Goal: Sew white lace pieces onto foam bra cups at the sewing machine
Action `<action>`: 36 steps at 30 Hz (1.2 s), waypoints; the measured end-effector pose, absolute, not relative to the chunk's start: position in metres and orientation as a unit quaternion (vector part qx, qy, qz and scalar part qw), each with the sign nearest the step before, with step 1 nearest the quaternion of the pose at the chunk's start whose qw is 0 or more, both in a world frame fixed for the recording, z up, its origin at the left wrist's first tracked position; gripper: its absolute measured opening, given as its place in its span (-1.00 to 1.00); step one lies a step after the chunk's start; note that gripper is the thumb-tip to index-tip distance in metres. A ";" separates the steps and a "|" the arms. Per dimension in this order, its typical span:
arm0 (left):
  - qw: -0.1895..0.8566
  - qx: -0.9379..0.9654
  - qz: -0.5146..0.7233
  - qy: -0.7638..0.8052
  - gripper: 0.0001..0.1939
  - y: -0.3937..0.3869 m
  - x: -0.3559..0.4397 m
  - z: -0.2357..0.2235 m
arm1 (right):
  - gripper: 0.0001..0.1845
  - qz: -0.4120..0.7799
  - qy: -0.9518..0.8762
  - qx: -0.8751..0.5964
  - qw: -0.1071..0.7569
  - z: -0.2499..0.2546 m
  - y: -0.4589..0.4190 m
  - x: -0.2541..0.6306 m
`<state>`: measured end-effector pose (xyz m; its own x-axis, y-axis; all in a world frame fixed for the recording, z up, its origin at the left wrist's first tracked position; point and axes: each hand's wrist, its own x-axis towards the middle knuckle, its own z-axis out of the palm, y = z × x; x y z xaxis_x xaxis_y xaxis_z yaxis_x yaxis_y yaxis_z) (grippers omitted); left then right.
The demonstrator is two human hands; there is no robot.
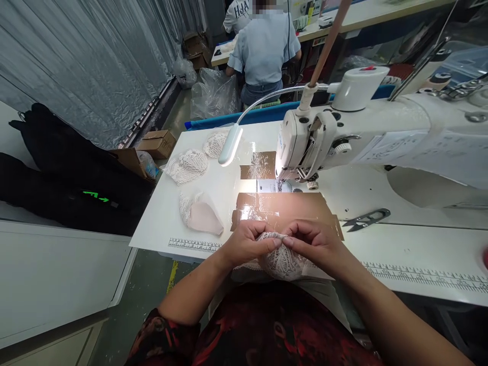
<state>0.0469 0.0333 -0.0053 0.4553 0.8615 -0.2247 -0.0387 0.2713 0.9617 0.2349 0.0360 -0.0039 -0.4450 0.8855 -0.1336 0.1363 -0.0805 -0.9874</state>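
Observation:
A cream lace bra cup [284, 262] is gripped at its upper edge by both hands, just above the table's front edge. My left hand [249, 243] pinches the edge between thumb and fingers. Close beside it, my right hand [312, 243] pinches the same edge, fingers curled. Beyond the hands stands a white sewing machine [305, 137], its needle area lit. To the left on the table lie a lace cup with a smooth beige lining [204, 218], another lace cup [188, 165] and a smaller lace piece [215, 145].
Thread snips [368, 219] lie to the right on the white table [160, 218]. Brown tape [282, 206] covers the surface before the needle, and a ruler strip [423, 274] runs along the front. A lamp [231, 145] hangs over the table. Two people [263, 48] sit beyond.

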 end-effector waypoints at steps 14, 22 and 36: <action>0.153 0.745 0.345 0.550 -0.77 0.101 0.025 0.022 | -0.75 0.444 -0.645 -0.531 0.325 -0.003 0.070 0.285; 0.127 0.851 0.162 0.484 -0.79 0.104 0.103 -0.030 | -0.71 0.287 -0.795 -0.492 0.209 -0.011 0.105 0.258; 0.077 0.905 0.230 0.350 -0.69 0.123 0.060 -0.046 | -0.72 -0.015 -0.863 -0.497 0.092 -0.043 0.099 0.242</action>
